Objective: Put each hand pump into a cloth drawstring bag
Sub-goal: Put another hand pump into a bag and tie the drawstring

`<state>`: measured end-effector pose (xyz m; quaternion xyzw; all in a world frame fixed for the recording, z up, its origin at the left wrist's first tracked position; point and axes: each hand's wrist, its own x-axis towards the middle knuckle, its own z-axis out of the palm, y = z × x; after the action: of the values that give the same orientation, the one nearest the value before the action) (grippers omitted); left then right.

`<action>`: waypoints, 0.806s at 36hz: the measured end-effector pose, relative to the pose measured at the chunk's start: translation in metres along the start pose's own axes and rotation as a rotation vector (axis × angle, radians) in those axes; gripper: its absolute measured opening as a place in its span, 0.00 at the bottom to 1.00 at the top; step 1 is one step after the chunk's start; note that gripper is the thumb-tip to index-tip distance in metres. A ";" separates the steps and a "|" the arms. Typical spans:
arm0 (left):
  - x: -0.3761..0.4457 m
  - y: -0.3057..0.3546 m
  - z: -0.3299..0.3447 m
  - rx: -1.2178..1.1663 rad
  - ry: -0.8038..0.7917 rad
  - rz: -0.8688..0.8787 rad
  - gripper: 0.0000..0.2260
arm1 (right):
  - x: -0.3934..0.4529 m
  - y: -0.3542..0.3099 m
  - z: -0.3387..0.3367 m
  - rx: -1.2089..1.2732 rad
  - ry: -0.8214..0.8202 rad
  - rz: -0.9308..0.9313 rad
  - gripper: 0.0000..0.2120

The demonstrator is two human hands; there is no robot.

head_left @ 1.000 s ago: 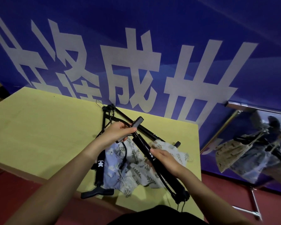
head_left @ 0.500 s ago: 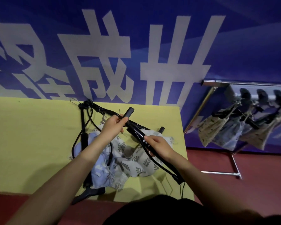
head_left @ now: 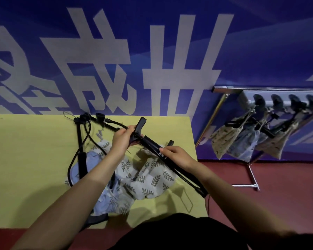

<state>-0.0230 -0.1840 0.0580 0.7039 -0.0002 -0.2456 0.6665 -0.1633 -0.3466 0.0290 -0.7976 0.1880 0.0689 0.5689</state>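
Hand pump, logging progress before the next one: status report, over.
Left hand on handle end, right hand on barrel. Hand pump held above leaf-print bag, not yet bagged. Nothing blocking.

The setting looks like a staged work area in a hall or event space rather than a home. A large blue banner (head_left: 170,42) with big pale printed characters covers the whole wall behind a plain yellow table (head_left: 25,159). The floor (head_left: 278,195) is a uniform dark red surface. To the right stands a metal display rack (head_left: 249,170) with a chrome frame and a row of black hooks, from which at least 3 printed cloth bags (head_left: 224,139) hang with black pumps inside. No household furniture or shop counter shows.
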 end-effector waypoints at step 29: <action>0.043 -0.072 0.052 0.719 0.029 -0.147 0.10 | 0.012 0.029 -0.089 0.310 0.474 0.064 0.12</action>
<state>-0.0264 -0.2394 -0.0240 0.8948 -0.0265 -0.2670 0.3568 -0.1726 -0.4404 0.0301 -0.6888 0.3490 -0.1310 0.6217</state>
